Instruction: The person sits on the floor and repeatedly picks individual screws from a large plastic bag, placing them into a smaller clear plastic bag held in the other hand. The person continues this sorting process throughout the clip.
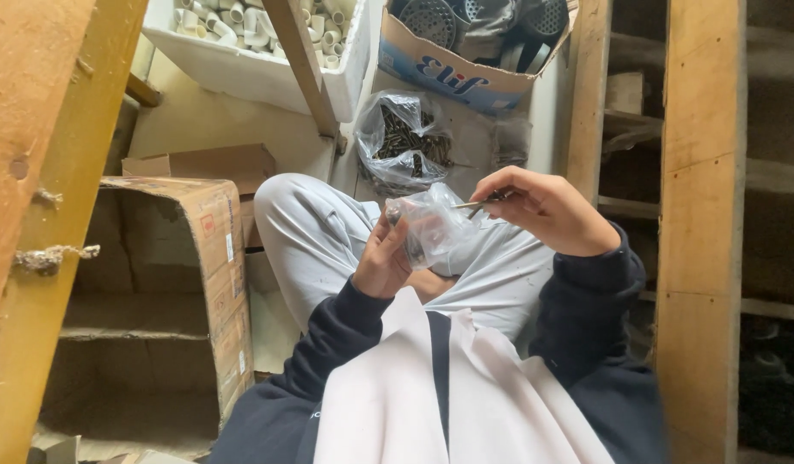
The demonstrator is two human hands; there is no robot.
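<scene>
While the left hand (381,262) grips a small clear bag (433,225) by its lower side, fingers curled round the crumpled plastic, the right hand (547,208) pinches a few thin metal pins (471,204) between thumb and fingertips, their points aimed at the mouth of the bag. The bag sits above the lap, just over the knee (311,219) in pale grey trousers, with both dark sleeves (586,301) drawn in close and a white apron (431,395) hanging below the arms. By my reading the step in hand is filling: pins are being fed into the bag, and they are right at its opening but not clearly inside yet. The move at hand seems to call for the left fingers keeping the mouth spread while the right hand slides the pins in lengthwise, since thin film could snag or be pierced by the points.

Just beyond the knee lies a larger clear bag (404,142) full of dark metal pieces, resting on a pale surface (478,137). To the left stands an open cardboard box (190,258) on its side, with a flattened piece behind it. Farther off are a white foam crate (268,77) of white pipe fittings (233,21) and a carton (453,73) holding round metal strainers (431,17). Wooden uprights (702,223) and rough shelves close the place in on both sides; it looks like a cramped storeroom.
</scene>
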